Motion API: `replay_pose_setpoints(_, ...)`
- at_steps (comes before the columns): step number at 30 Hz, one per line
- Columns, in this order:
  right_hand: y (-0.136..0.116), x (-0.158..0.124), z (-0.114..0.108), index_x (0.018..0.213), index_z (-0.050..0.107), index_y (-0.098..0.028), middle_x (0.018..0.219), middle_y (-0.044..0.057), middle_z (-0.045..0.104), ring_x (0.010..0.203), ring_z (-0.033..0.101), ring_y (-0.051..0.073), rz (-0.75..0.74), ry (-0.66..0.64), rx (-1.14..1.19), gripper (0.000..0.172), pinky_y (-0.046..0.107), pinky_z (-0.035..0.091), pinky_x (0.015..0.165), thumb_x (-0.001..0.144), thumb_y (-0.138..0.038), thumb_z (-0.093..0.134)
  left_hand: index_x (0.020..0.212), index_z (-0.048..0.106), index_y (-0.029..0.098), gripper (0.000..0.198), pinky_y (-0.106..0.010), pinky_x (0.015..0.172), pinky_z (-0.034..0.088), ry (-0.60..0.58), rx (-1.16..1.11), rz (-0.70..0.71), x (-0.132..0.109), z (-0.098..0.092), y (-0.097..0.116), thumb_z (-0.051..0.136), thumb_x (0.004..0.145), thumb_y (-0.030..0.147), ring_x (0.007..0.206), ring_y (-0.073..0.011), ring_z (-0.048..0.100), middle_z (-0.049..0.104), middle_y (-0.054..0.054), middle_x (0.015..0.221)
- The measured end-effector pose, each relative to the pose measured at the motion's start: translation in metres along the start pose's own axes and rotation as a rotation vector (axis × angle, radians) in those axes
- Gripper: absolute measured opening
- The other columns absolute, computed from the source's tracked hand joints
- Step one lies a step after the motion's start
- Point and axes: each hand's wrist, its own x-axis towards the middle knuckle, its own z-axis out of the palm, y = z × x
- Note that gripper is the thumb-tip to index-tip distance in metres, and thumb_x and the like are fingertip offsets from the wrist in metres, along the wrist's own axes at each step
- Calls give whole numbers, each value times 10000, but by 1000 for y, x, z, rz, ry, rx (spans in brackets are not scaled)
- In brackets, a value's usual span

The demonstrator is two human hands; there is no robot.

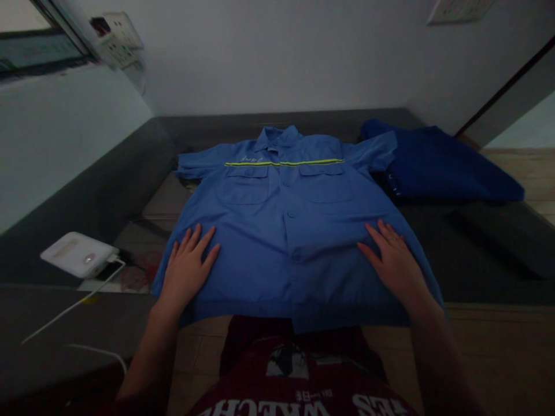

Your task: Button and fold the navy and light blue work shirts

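A blue short-sleeved work shirt (pixel 249 231) lies spread front side up, its collar away from me and its hem hanging past the near edge. A yellow stripe crosses its chest above two flapped pockets, and the front buttons run down the middle. My left hand (pixel 189 263) rests flat on the lower left of the shirt, fingers spread. On the lower right, my right hand (pixel 393 260) lies flat too, fingers stretched out, with a ring on one finger. Neither hand grips the cloth.
A folded dark blue cloth (pixel 437 164) lies at the right, partly under the shirt's sleeve. At the left sits a white device (pixel 78 254) with a white cable plugged in. Grey surface (pixel 489 248) extends to the right. Wall sockets (pixel 117 40) are at the back left.
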Motion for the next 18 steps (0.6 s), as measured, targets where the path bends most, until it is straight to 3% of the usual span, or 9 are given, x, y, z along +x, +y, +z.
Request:
replay_pose_setpoints(6, 0, 11, -1, 1392, 445, -102, 1480, 193, 366, 1386, 292, 336, 5, -19, -5, 627, 531, 285, 1100, 940, -524, 349, 1444, 369, 267, 547, -542, 1124, 225, -14, 3, 16, 12, 2, -17, 300, 949, 490, 1418, -308, 235, 308, -71, 1530)
replay_pose_setpoints(10, -4, 12, -6, 1353, 491, -101, 1445, 195, 415, 1359, 336, 343, -12, 43, 42, 593, 545, 305, 1085, 938, -507, 372, 1413, 417, 240, 538, -532, 1121, 239, 22, -17, 15, 17, 2, -19, 332, 939, 481, 1397, -306, 286, 358, -88, 1504)
replay_pose_setpoints(15, -37, -13, -28, 1249, 588, -172, 1267, 140, 583, 1184, 526, 275, -203, 175, 195, 384, 454, 427, 999, 939, -358, 460, 1267, 548, 235, 398, -467, 1086, 337, 166, -204, 69, 4, -13, 12, 417, 925, 391, 1257, -274, 472, 522, -78, 1356)
replay_pose_setpoints(18, -65, -39, -34, 1131, 649, -222, 1030, 66, 679, 954, 616, 190, -479, 123, 316, 249, 346, 497, 861, 919, -230, 518, 1190, 578, 256, 300, -409, 1019, 424, 85, -388, 287, -18, -22, 45, 434, 941, 342, 1153, -221, 547, 592, -49, 1241)
